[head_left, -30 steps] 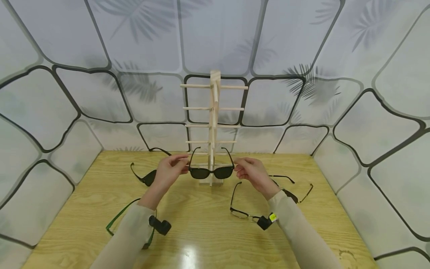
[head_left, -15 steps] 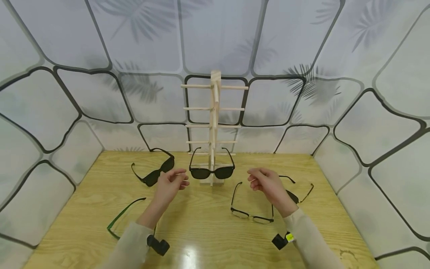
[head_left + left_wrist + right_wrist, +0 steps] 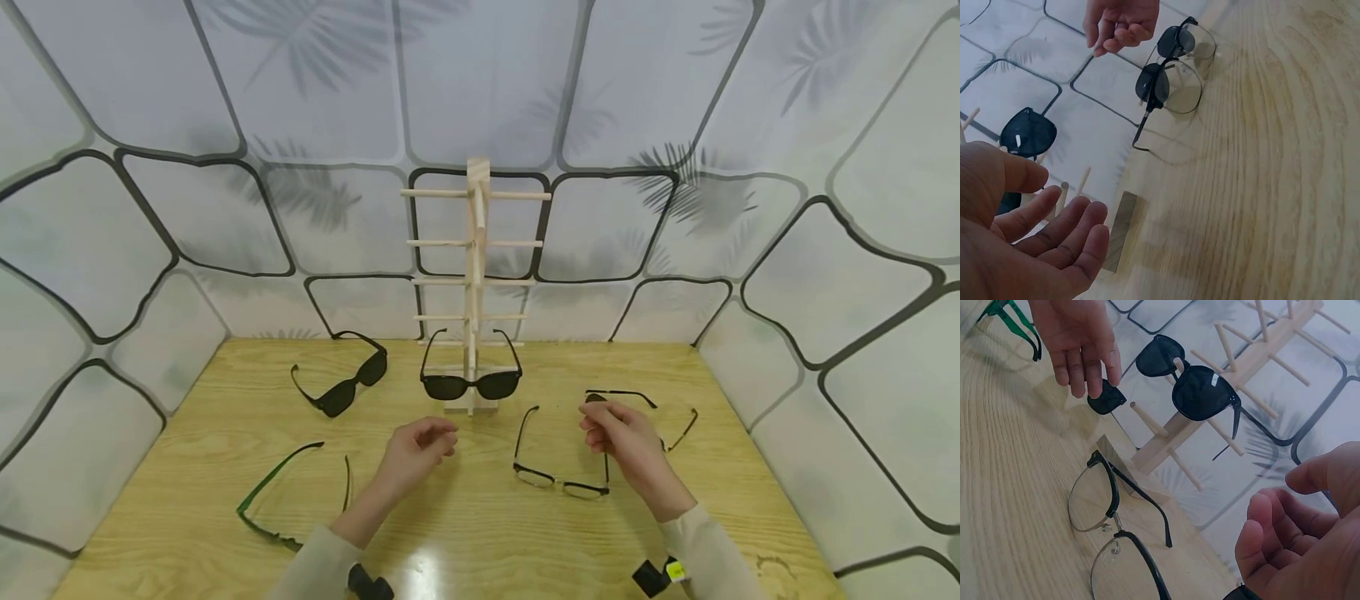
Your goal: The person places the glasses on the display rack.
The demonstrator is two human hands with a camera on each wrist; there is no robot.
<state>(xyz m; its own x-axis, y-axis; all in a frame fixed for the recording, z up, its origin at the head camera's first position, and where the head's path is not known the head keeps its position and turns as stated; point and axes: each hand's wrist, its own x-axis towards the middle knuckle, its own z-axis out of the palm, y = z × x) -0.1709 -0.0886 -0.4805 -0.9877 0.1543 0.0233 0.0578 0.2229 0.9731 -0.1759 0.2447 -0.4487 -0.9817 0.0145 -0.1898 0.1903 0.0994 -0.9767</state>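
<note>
A pair of black sunglasses (image 3: pixel 471 386) hangs low on the wooden display rack (image 3: pixel 477 250), its lenses facing me. My left hand (image 3: pixel 415 454) is above the table in front of the rack, fingers loosely bent with nothing in them. Over the right side hovers my right hand (image 3: pixel 626 446), also holding nothing, its fingers relaxed. Beneath and beside it lie the half-rim eyeglasses (image 3: pixel 561 483) with clear lenses. Another dark-lensed pair of glasses (image 3: pixel 621 392) is partly hidden behind that hand. In the right wrist view the hung sunglasses (image 3: pixel 1200 390) rest on a peg.
Black sunglasses (image 3: pixel 352 387) lie at the back left of the wooden table (image 3: pixel 480 533). Green-framed glasses (image 3: pixel 258 492) lie at the front left, partly covered by my left sleeve. Several bare pegs (image 3: pixel 517 243) stick out from the rack. Patterned walls (image 3: pixel 480 75) enclose three sides.
Both hands have let go of the sunglasses, which stay on the rack. My left hand has drawn back towards me, and my right hand has moved away to the right.
</note>
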